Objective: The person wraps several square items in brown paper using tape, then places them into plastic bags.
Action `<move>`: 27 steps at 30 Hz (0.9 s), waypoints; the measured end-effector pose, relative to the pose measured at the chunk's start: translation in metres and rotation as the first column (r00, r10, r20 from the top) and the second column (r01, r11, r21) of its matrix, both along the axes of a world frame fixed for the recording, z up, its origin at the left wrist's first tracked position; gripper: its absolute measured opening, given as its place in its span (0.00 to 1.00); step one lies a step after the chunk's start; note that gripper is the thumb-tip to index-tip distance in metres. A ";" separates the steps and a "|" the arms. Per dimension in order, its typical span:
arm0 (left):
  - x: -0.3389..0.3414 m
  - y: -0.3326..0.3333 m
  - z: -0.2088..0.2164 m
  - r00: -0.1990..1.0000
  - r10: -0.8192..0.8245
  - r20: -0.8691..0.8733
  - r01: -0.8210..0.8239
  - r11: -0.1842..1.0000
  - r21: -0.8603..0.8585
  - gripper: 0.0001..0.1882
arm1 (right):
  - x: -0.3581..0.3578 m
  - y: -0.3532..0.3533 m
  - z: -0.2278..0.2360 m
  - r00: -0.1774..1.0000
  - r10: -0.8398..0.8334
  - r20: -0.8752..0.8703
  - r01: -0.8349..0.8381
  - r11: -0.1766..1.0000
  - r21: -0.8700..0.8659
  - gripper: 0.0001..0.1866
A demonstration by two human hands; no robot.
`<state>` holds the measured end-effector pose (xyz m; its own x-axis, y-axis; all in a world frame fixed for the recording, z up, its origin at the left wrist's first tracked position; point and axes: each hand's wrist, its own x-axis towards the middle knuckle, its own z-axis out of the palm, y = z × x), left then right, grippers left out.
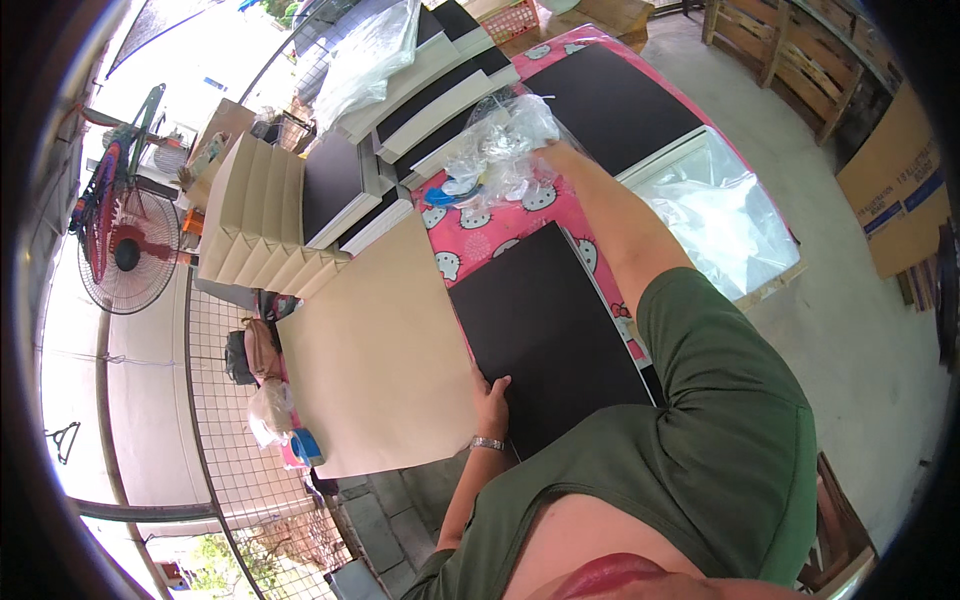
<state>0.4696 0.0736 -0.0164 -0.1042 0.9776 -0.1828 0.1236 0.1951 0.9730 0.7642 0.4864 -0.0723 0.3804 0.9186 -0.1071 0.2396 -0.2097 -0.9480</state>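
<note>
A stack of black boards with pale edges lies in front of me on a pink patterned tablecloth. My left hand rests against its left edge, thumb lying on the black top and fingers stretched along the side. Beside that hand is a large beige sheet. My right arm reaches far across the table. Its hand is at a crumpled clear plastic bag, and the plastic hides most of its fingers. Something blue and white shows at the bag's near end.
Further black boards lie at the back right, beside a stack in clear plastic. Tall black-and-white stacks and beige folded bundles stand at the back left. A fan is at far left, a cardboard box at right.
</note>
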 end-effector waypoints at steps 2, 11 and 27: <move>-0.002 0.001 -0.001 1.000 0.001 -0.010 -0.001 1.000 -0.019 0.39 | 0.017 -0.001 -0.002 0.981 -0.051 -0.189 0.063 0.996 0.061 0.19; -0.012 -0.016 -0.001 0.980 0.075 -0.185 -0.070 0.997 0.035 0.39 | 0.086 -0.174 0.088 0.989 0.111 -0.093 -0.074 0.941 0.331 0.17; 0.009 0.053 0.084 0.931 -0.035 0.363 -0.061 0.966 0.251 0.16 | -0.115 -0.316 0.161 0.670 0.741 -0.048 -0.643 0.612 0.460 0.24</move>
